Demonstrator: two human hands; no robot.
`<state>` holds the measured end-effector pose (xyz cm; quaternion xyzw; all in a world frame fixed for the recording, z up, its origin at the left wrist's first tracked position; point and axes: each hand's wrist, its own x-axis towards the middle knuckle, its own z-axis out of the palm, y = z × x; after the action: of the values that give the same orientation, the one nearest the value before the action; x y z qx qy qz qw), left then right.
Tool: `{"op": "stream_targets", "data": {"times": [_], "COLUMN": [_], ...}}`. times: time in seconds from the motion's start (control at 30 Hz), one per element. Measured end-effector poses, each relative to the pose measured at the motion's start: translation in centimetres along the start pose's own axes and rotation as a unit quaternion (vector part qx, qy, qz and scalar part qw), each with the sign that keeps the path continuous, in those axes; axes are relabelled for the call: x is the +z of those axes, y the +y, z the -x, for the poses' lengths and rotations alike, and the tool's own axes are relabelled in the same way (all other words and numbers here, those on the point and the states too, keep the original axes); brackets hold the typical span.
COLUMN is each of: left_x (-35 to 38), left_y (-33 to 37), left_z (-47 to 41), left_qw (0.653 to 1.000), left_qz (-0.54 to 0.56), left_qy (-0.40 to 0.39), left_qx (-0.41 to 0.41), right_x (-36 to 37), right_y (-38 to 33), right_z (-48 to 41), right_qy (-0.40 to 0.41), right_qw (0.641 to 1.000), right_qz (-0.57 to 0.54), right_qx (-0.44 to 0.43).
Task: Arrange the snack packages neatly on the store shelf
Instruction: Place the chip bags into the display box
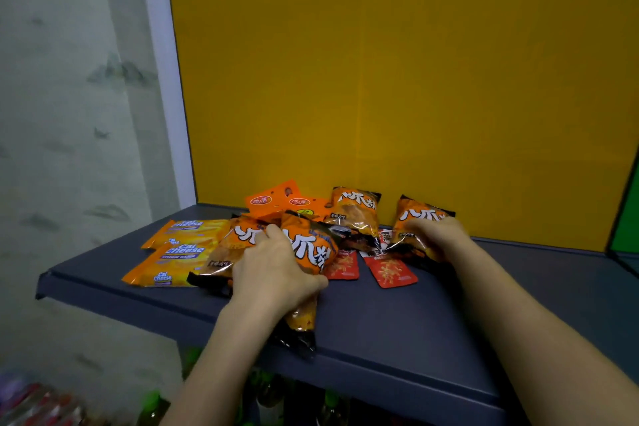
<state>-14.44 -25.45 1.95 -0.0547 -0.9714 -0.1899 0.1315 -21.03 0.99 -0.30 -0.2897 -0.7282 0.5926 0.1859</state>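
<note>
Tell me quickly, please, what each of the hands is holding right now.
Left hand: gripping the front orange bag.
Right hand: gripping the right orange bag.

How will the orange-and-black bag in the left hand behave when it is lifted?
The bag dents under the left hand, so it is probably light and floppy. Its glossy film may slip. Its lower end lies at the shelf front edge, so it might slide off if released.
</note>
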Motion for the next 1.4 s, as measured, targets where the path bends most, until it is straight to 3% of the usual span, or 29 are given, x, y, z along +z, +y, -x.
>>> {"op": "stream_targets", "data": {"times": [0.1, 0.2, 0.37, 0.5, 0.73, 0.97, 1.4], "left_x": [-1.3, -2.7, -2.1, 0.8, 4.8, 6.5, 8.3], "left_y": [-0.9, -1.8, -1.3, 2.3, 12.8, 23.8, 44.5], "left_z": [0.6, 0.4, -0.5, 0.1, 6.4, 17.0, 36.2], "left_qw": [0.997, 0.984, 0.931, 0.884, 0.829, 0.787, 0.744], "left_qz": [0.03, 0.144, 0.336, 0.413, 0.427, 0.432, 0.474], "left_qy": [0.056, 0.075, -0.033, -0.103, -0.234, -0.253, -0.25], "left_qx": [0.042, 0.078, 0.14, 0.191, 0.274, 0.36, 0.398], "right_x": [0.0, -0.6, -3.7, -8.6, -20.3, -32.1, -55.8], "right_y": [-0.3, -0.7, -1.0, 0.9, 4.7, 8.9, 14.8], "right_z": [1.2, 3.5, 9.1, 13.6, 23.2, 32.0, 38.6], "right_qy": [0.002, 0.011, 0.006, 0.047, 0.192, 0.356, 0.43], "right_qw": [1.0, 0.998, 0.993, 0.987, 0.97, 0.925, 0.9], "right_qz": [-0.032, -0.065, -0.115, -0.149, -0.148, -0.128, -0.049], "right_qx": [0.001, -0.012, -0.032, -0.046, -0.026, -0.038, -0.048]}}
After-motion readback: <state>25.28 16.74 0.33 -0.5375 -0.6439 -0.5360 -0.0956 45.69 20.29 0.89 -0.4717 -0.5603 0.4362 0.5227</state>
